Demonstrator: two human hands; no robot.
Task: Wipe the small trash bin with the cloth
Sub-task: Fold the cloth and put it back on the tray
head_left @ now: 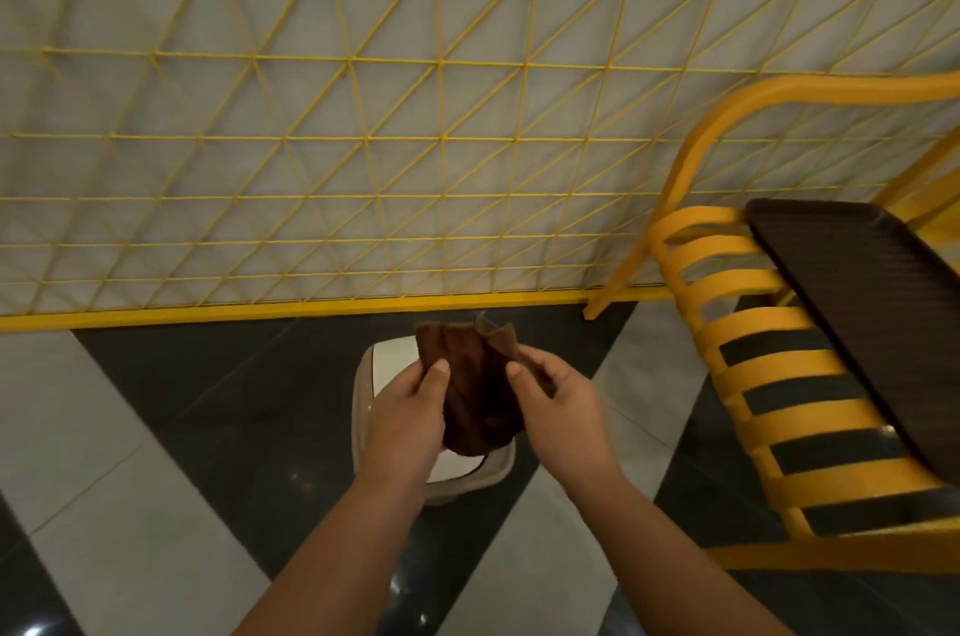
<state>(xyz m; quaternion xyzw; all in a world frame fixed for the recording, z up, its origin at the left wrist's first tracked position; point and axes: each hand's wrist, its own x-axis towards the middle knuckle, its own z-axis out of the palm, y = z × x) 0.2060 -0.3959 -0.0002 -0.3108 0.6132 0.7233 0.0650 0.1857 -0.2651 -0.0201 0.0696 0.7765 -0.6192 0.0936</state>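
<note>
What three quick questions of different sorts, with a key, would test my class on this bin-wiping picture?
1. True or false: the brown cloth is pressed flat on the small trash bin.
2. Which hands grip the cloth? A) left only B) right only C) both
3. Fill in: the dark tray rests on a yellow ____.

Key:
1. False; it is held up in front of the bin.
2. C; left hand and right hand.
3. chair.
</note>
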